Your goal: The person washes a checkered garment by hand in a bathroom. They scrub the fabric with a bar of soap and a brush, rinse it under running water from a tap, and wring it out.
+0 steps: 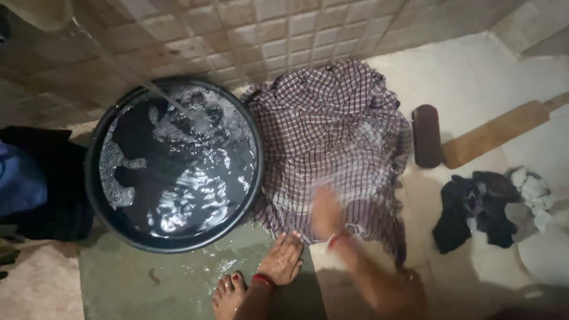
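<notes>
A checked cloth (pixel 332 136) in purple and white lies spread flat on the wet floor (pixel 474 77), just right of a round black tub (pixel 95 178) full of soapy water. A thin stream of water (pixel 172 102) falls into the far side of the tub.

The left hand (pixel 283 258) rests flat on the floor at the near edge of the cloth, fingers spread, its grip released and holding nothing; a red bangle (pixel 262 280) sits at its wrist. The right hand (pixel 327 212) is over the near part of the cloth and blurred by motion, so I cannot tell whether its grip is clenched or released. A bare foot (pixel 228 296) shows near the left hand.

Right of the cloth lies a dark brown brush (pixel 427 136), and beside that a wooden paddle (pixel 498 131) lies at a slant. Nearer on the right sits a heap of dark and grey clothes (pixel 492 207). Dark fabric (pixel 41 178) lies left of the tub.
</notes>
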